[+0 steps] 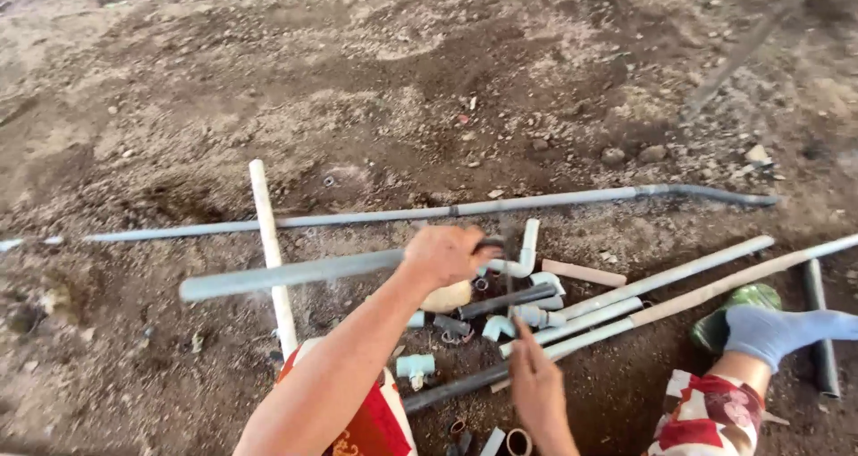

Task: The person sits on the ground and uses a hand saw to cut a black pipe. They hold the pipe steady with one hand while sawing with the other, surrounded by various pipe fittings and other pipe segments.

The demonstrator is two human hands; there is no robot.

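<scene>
No package, label, sign or screen shows anywhere in the head view. From the upper edge of the frame down to the lower edge there is nothing printed, wrapped or lit.

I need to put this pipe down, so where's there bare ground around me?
Bare dirt lies beyond the long grey pipe, and left of the upright white pipe. It is crowded between the left hand and right hand, where pipe fittings and the angled pipes pile up.
</scene>
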